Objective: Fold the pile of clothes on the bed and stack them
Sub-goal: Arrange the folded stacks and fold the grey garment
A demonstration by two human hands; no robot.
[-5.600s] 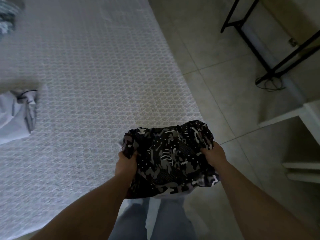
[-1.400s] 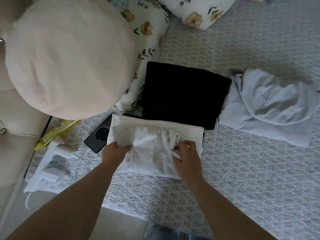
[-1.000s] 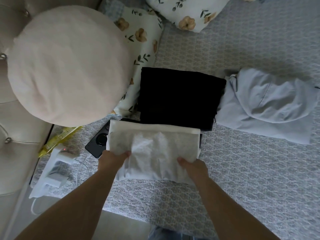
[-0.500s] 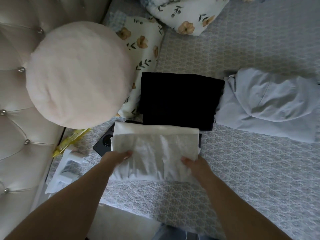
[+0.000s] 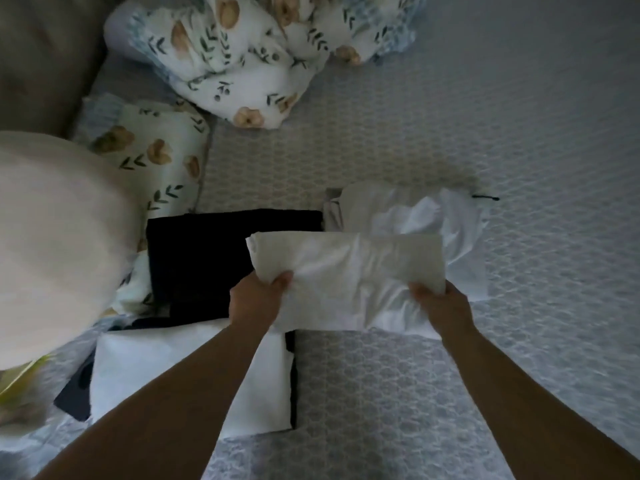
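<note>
My left hand (image 5: 258,299) and right hand (image 5: 440,303) each grip the folded white cloth garment (image 5: 346,268); it hides the crumpled pale garment (image 5: 415,213) at 12 o'clock.

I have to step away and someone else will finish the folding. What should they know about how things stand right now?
Left hand and right hand each grip a near corner of the folded white garment, held up over the bed.
Beneath and beyond it lies the pale grey garment. The folded black garment lies to its left; another folded white piece lies nearer, by the left arm.
Done: the held piece is folded, as are the black and near white ones.
Left: set the held piece down on a stack; the separate folded pieces are not yet gathered into one.
</note>
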